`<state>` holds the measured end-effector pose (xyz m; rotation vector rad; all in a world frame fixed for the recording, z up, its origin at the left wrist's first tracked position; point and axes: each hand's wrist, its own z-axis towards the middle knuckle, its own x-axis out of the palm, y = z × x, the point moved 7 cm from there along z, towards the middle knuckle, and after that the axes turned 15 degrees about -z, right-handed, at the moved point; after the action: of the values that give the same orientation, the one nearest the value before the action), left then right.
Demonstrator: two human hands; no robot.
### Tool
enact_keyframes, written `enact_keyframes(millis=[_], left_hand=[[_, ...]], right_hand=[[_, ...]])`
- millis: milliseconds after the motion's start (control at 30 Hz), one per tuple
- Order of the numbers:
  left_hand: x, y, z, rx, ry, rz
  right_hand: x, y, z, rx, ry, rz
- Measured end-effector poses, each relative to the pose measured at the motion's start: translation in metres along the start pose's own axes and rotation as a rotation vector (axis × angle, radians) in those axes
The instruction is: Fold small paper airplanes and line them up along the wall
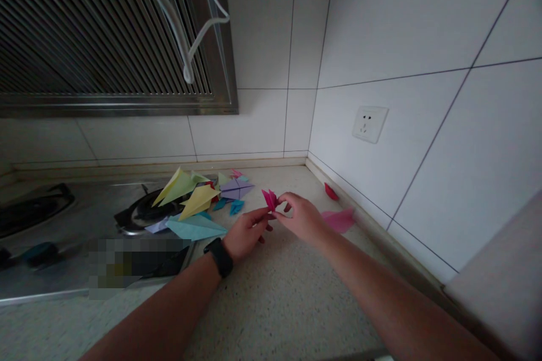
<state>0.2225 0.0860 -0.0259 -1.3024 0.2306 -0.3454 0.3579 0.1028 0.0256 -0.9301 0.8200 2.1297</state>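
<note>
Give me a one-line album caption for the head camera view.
Left hand and right hand hold a folded pink paper over the countertop, beside paper planes heaped partly on the gas stove.

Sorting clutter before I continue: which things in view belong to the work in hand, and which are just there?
In the work:
- magenta folded paper, at the fingertips of the left hand and right hand
- probably also the paper planes and pink paper

Just there:
- gas stove, under some planes
- range hood
- wall socket
</note>
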Motion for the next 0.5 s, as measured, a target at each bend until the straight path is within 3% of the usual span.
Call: enact_keyframes(millis=[200, 300, 400, 500], left_hand=[[0.005, 0.011, -0.001, -0.12, 0.096, 0.048], [0.005, 0.014, 0.0, -0.156, 0.127, 0.048], [0.005, 0.015, 0.001, -0.177, 0.139, 0.057], [0.005, 0.015, 0.001, -0.192, 0.156, 0.078]], right_hand=[[-0.019, -0.04, 0.017, 0.15, -0.088, -0.075], [-0.034, -0.075, 0.044, 0.246, -0.073, -0.265], [-0.035, -0.117, 0.075, 0.35, 0.102, -0.523], [-0.023, -0.155, 0.097, 0.45, 0.308, -0.61]])
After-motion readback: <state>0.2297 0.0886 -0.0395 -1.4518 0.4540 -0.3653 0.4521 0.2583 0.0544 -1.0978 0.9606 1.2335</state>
